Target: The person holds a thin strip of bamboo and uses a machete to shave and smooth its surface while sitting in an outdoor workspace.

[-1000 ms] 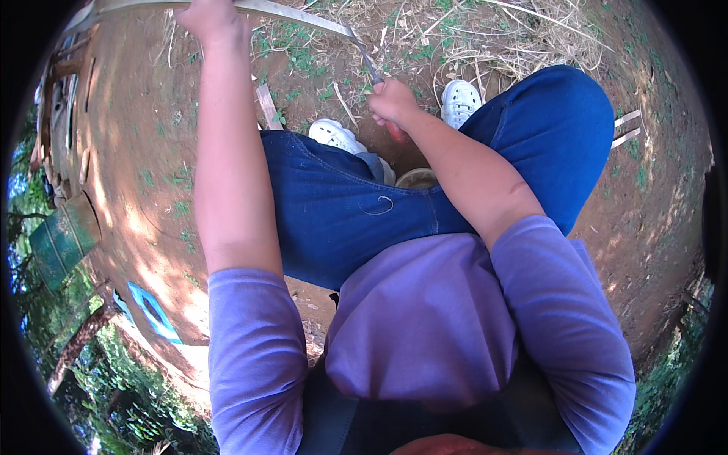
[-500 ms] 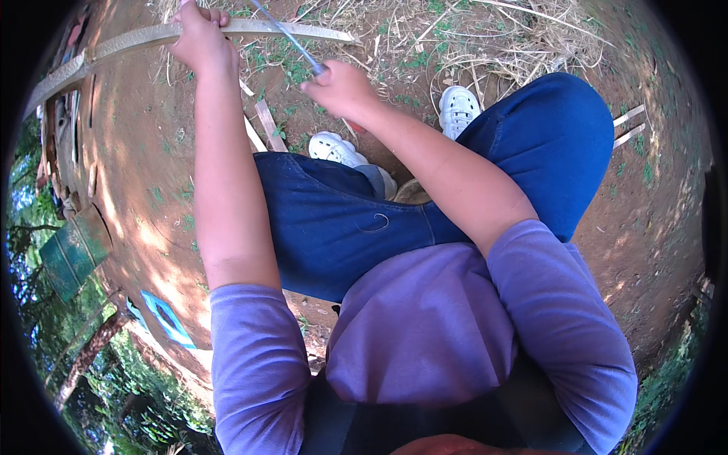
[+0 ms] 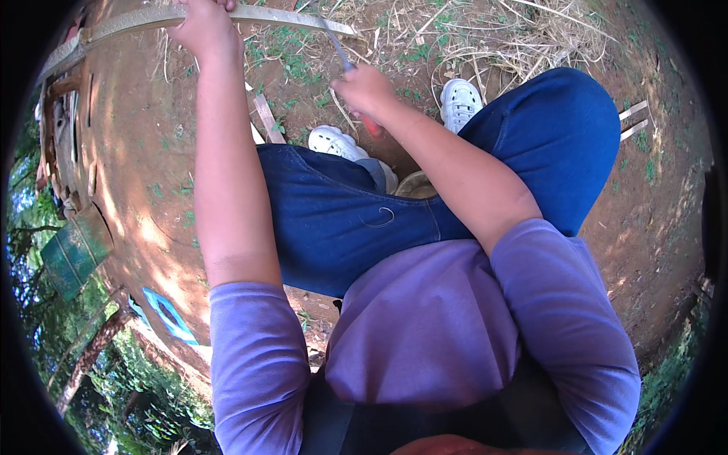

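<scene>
My left hand (image 3: 203,29) is closed around a long, pale split-bamboo strip (image 3: 284,17), which runs across the top of the view. One end of the strip reaches far to the left, with a node partway along. Its other end stops a little right of my right hand's blade. In my right hand (image 3: 367,92) is a knife (image 3: 337,49) with a narrow grey blade and an orange-red handle end showing below the fist. The blade points up and crosses the strip close to its right end; whether it touches cannot be made out.
Dry shavings and thin strips (image 3: 523,45) litter the ground ahead. Flat wood pieces (image 3: 268,119) lie beside my white shoes (image 3: 334,142), and two more slats (image 3: 634,120) lie far right. A green panel (image 3: 76,246) and a blue-and-white object (image 3: 168,315) stand at left.
My right hand with the knife has moved right and slightly nearer, so the blade is closer to the strip's right end. My left hand and the strip have shifted slightly up.
</scene>
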Demonstrator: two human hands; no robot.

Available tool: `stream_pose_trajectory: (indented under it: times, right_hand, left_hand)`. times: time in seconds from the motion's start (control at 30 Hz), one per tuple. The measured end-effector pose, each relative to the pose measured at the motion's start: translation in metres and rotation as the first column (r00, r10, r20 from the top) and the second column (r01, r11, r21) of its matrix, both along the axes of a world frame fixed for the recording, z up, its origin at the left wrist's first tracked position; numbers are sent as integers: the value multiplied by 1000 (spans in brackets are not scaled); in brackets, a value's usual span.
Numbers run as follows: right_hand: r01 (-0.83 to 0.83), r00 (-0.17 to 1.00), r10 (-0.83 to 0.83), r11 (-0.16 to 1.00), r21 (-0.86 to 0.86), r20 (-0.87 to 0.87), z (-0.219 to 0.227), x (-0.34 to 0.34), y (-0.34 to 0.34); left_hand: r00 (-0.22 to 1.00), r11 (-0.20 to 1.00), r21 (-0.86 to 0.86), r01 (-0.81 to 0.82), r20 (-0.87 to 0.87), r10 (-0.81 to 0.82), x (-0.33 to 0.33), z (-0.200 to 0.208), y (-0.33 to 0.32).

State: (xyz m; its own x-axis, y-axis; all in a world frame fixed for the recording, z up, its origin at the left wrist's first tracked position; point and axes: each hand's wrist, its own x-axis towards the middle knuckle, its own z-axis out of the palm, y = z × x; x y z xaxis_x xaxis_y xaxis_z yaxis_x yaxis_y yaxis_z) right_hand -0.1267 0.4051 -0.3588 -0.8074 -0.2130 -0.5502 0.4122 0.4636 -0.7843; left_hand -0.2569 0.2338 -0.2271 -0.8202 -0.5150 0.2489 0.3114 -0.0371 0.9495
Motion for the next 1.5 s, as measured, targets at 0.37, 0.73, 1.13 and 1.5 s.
stream_pose_trajectory:
  times: [0.37, 0.73, 1.13, 1.5]
  right_hand:
    - [143, 942, -161, 986, 82, 295, -73, 19, 32]
    - [-12, 948, -19, 995, -95, -316, 32, 6, -15]
    - [-16, 980, 21, 999, 28, -196, 8, 1, -2]
    - [-55, 946, -11, 979, 194, 325, -88, 14, 48]
  left_hand:
    - [999, 997, 69, -25, 47, 22, -1, -8, -12]
    - [994, 995, -2, -101, 37, 101, 1, -8, -8]
    - [953, 993, -42, -111, 278, 119, -48, -62, -72]
    - [940, 946, -171, -275, 158, 302, -9, -15, -29]
